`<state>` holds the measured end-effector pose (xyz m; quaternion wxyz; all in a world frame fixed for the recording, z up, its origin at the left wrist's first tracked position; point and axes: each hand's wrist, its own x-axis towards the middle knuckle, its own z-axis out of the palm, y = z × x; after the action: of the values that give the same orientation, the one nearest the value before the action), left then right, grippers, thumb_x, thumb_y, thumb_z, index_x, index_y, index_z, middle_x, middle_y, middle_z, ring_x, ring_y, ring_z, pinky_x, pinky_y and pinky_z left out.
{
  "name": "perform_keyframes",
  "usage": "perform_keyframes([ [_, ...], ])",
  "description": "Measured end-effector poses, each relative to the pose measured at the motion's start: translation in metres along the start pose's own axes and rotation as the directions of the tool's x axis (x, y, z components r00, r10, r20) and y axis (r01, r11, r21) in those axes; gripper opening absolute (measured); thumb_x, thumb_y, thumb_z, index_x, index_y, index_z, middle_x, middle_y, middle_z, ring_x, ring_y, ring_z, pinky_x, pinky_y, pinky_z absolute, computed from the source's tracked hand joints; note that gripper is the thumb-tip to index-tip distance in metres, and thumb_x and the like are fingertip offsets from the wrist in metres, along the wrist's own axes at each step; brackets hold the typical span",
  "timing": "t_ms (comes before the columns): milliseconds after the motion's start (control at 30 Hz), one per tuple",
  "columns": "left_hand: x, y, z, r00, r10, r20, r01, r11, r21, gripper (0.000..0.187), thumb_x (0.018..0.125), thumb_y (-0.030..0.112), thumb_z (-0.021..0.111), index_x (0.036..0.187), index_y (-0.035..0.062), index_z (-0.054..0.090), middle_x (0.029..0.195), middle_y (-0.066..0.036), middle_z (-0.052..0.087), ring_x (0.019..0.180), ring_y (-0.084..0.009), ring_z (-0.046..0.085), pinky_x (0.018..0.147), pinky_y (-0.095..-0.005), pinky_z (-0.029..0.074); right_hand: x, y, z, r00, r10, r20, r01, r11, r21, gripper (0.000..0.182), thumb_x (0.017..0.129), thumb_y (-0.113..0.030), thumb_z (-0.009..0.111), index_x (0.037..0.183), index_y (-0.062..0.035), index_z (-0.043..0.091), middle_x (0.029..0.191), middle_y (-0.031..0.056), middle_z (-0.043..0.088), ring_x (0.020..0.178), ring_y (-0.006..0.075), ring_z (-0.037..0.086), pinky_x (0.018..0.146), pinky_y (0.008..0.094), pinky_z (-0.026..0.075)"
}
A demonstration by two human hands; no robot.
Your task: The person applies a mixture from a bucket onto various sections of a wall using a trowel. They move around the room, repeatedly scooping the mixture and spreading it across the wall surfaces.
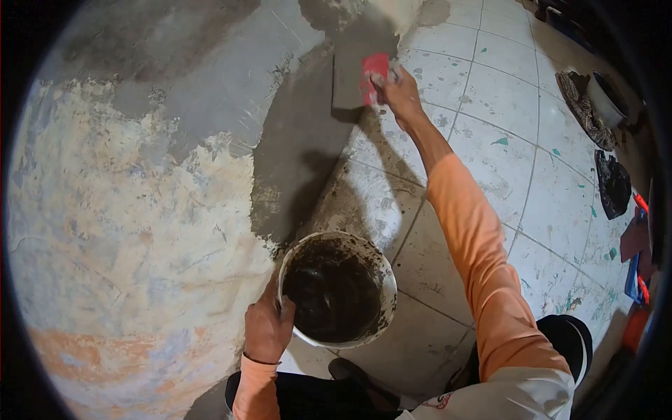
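Note:
My left hand (pixel 269 322) is closed over the left rim of a white bucket (pixel 389 283), its thumb showing inside the edge. Dark wet mortar (pixel 329 297) lies in the bucket, and smears of it coat the inner wall. Higher up, my right hand (pixel 400 94) is wrapped round the red handle of a plastering trowel (pixel 376 66). The trowel's flat plate lies against the dark, freshly coated strip (pixel 297 133) at the foot of the wall. How firmly the plate touches the mortar is hard to tell.
An old patchy wall (pixel 133 231) with peeling paint fills the left side. White floor tiles (pixel 497 161), spattered with mortar and green flecks, spread to the right. Along the far right are a bowl-like container (pixel 607 98), a dirty sack (pixel 584 108) and a black plastic bag (pixel 612 183).

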<state>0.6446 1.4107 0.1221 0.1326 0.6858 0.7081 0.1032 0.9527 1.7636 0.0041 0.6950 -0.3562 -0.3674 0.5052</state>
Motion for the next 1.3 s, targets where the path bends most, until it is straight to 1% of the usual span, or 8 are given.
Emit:
perform_keyframes([
  [233,0.008,-0.013,-0.007,0.998,-0.045,0.047,0.044,0.999,0.015,0.057,0.092,0.007,0.065,0.148,-0.0027,0.059,0.061,-0.015,0.051,0.052,-0.0175,0.045,0.054,-0.0338,0.041,0.070,0.033,0.029,0.879,-0.457,-0.138,0.294,0.747,-0.596,0.038,0.098,-0.021,0.069,0.130,-0.0019,0.061,0.104,0.0171,0.075,0.089,0.0308,0.072,0.083,0.0468,0.057],
  [300,0.008,-0.017,-0.007,0.997,-0.055,0.045,0.055,0.998,-0.003,0.057,0.092,0.005,0.065,0.148,-0.0044,0.058,0.063,-0.014,0.052,0.054,-0.0154,0.043,0.054,-0.0326,0.040,0.062,0.022,0.044,0.896,-0.416,-0.154,0.189,0.672,-0.716,0.033,0.098,-0.020,0.061,0.127,-0.0050,0.061,0.106,0.0313,0.072,0.098,0.0548,0.069,0.087,0.0607,0.053],
  [533,0.004,-0.032,-0.006,0.994,-0.081,0.078,0.089,0.991,-0.099,0.054,0.094,0.001,0.061,0.147,-0.0067,0.058,0.074,-0.016,0.064,0.058,-0.0134,0.051,0.057,-0.0294,0.044,0.044,0.043,0.091,0.874,-0.475,-0.104,0.291,0.682,-0.671,0.029,0.098,-0.015,0.058,0.124,-0.0049,0.062,0.100,0.0293,0.073,0.100,0.0525,0.069,0.085,0.0592,0.053],
  [633,0.004,-0.028,-0.009,0.989,-0.128,0.071,0.134,0.987,-0.094,0.059,0.088,0.003,0.065,0.146,-0.0016,0.058,0.071,-0.025,0.062,0.061,-0.0406,0.063,0.062,-0.0446,0.051,0.036,0.034,0.113,0.938,-0.331,-0.108,0.179,0.726,-0.664,0.038,0.097,-0.017,0.060,0.133,-0.0072,0.065,0.106,0.0308,0.072,0.102,0.0531,0.067,0.088,0.0577,0.053],
  [700,0.006,-0.023,-0.012,0.989,-0.106,0.104,0.112,0.993,-0.047,0.054,0.095,-0.001,0.061,0.148,-0.0073,0.056,0.079,-0.018,0.068,0.060,-0.0126,0.053,0.059,-0.0285,0.046,0.024,0.039,0.131,0.929,-0.363,-0.069,0.226,0.705,-0.672,0.038,0.097,-0.015,0.061,0.134,-0.0081,0.065,0.104,0.0296,0.073,0.100,0.0517,0.069,0.088,0.0573,0.054],
  [933,0.020,-0.010,-0.011,0.984,-0.141,0.112,0.147,0.988,-0.049,0.060,0.088,0.002,0.064,0.147,-0.0007,0.058,0.073,-0.026,0.063,0.060,-0.0379,0.064,0.061,-0.0430,0.051,-0.062,0.076,0.144,0.759,-0.637,0.138,0.518,0.461,-0.721,0.030,0.096,-0.011,0.060,0.125,-0.0085,0.068,0.100,0.0256,0.074,0.089,0.0485,0.071,0.082,0.0597,0.058],
  [1000,0.019,-0.015,-0.008,0.993,-0.076,0.088,0.080,0.996,-0.041,0.054,0.094,0.000,0.061,0.147,-0.0061,0.058,0.069,-0.010,0.056,0.057,-0.0111,0.046,0.054,-0.0286,0.040,-0.064,0.073,0.112,0.815,-0.578,0.038,0.444,0.581,-0.682,0.029,0.098,-0.011,0.058,0.126,-0.0079,0.064,0.102,0.0262,0.074,0.089,0.0502,0.070,0.079,0.0592,0.057],
  [1300,0.013,-0.018,-0.011,0.985,-0.126,0.118,0.133,0.990,-0.049,0.055,0.094,0.000,0.061,0.148,-0.0049,0.057,0.067,-0.010,0.055,0.057,-0.0101,0.044,0.053,-0.0274,0.039,0.071,0.040,0.049,0.884,-0.456,-0.105,0.244,0.641,-0.727,0.036,0.098,-0.014,0.062,0.133,-0.0055,0.064,0.116,0.0273,0.072,0.111,0.0495,0.067,0.095,0.0547,0.053],
])
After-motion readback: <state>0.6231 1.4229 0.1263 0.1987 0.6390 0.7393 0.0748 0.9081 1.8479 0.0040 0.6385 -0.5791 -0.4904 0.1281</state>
